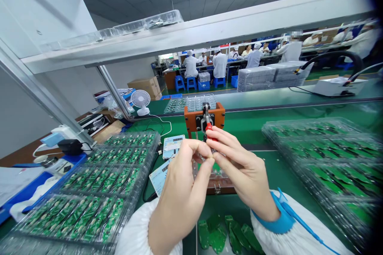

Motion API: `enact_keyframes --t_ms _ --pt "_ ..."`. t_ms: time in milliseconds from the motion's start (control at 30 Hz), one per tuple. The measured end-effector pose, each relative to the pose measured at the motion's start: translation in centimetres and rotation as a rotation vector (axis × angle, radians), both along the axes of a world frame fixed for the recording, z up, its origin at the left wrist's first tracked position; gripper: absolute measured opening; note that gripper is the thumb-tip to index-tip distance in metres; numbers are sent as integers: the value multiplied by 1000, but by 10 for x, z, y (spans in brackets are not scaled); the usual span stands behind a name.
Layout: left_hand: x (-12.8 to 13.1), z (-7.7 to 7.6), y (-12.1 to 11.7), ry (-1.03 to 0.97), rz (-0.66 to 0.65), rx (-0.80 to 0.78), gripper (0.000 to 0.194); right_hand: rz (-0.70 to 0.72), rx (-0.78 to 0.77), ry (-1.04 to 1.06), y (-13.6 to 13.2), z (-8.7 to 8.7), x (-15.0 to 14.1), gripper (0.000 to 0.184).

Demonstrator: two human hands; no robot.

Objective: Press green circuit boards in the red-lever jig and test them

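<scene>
**Left hand [184, 187] and right hand [247, 167] at a red-handled metal toggle clamp [208, 125]**

At left, on the green bench, a stack of broad clear plastic trays [142, 177], filled with populated green circuit boards [101, 179]. At right, a second clear plastic stack [299, 169], loaded with plain green boards [329, 177]. Behind the orange block-shaped frame [220, 114], a clear tray [209, 99] of small boards. On the white metal shelf [134, 46], more clear plastic containers [164, 20], contents unclear. Far left, a blue plastic tray [79, 159] with white cloth inside.

Counted: four rows showing in the left stack's top tray, four in the right's; two pale blue boxes with digital displays [172, 146]; one white desk fan [140, 99]; one blue wristband [277, 213] on the right wrist; loose green boards [212, 233] in two bunches, too overlapped for a sure count.

Left thumb and index finger pressed tip to tip, meeting the right thumb; cannot tell what, if anything, is pinched there. Right index and middle fingers across the red handle; cannot tell whether closed around it. Clamp just above and beyond the joined fingertips, mounted on the orange frame; below the hands, partly hidden, a brown latched base [221, 185]
</scene>
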State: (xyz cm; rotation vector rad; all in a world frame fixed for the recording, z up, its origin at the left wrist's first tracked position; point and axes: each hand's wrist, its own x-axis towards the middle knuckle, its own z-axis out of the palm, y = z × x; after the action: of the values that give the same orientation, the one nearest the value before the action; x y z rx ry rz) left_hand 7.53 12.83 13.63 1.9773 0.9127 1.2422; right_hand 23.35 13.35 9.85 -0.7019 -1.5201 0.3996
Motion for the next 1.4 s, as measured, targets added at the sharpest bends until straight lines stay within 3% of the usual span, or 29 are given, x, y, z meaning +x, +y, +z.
enact_keyframes --t_ms 200,367,767,1200,1267,1400 --pt "4 -2 -4 41 -26 115 18 35 -56 93 1 -2 -3 36" --pt "4 -1 -5 10 -64 60 15 78 -129 221 2 -3 -4 39" --pt "0 1 -3 27 -60 -31 12 -29 10 98 2 0 0 29" --pt "6 14 -26 150 -67 22 15 101 -85 41 3 2 13 31" --pt "11 14 -31 232 -120 101 19 38 -112 -14 5 2 13 35" --pt "22 7 -30 361 -376 312 30 -69 -59 -145 7 0 11 38"
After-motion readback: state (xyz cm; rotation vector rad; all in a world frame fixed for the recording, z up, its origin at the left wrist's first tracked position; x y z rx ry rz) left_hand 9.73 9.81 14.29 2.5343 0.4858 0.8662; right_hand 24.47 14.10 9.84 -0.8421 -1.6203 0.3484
